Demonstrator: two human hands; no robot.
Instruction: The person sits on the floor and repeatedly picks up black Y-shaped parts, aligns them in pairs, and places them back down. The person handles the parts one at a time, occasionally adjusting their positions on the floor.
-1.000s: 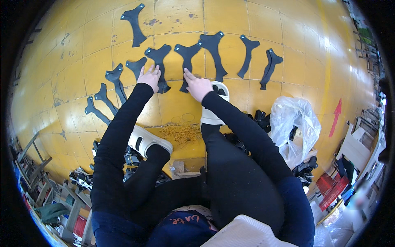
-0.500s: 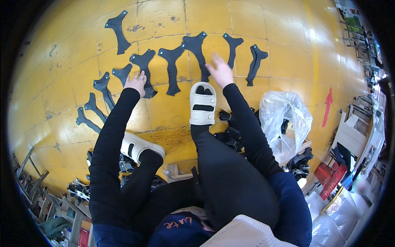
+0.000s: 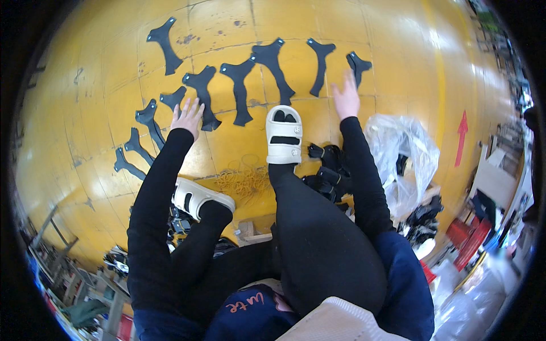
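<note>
1. Seen from above, a yellow tiled floor [image 3: 398, 62] carries flat black forked pieces [image 3: 240, 96], spread in a wide arc beyond a seated person's feet. Some overlap or look doubled.
2. One lone black piece [image 3: 165, 46] lies apart, beyond the left part of the arc.
3. The left hand [image 3: 187, 119] is empty, its fingers spread wide, over or just beside two neighbouring pieces left of centre; whether it touches them cannot be told.
4. The right hand [image 3: 347, 103] is loose, fingers extended, with no grasp showing. Its fingertips overlap the lower part of the rightmost piece [image 3: 359, 63]; contact is unclear.
5. By the look of it, the laying-out is well along: the pieces lie fanned out, mostly apart. No band shows around any of them, so they appear unbundled. Whether more are left to lay cannot be told.
6. Nearer the body, a tangle of thin yellowish bands [image 3: 243, 181] lies between two pale sandals [image 3: 284, 142]. Dark bundles [image 3: 329, 177] and a clear plastic bag [image 3: 406, 145] sit to the right.
</note>
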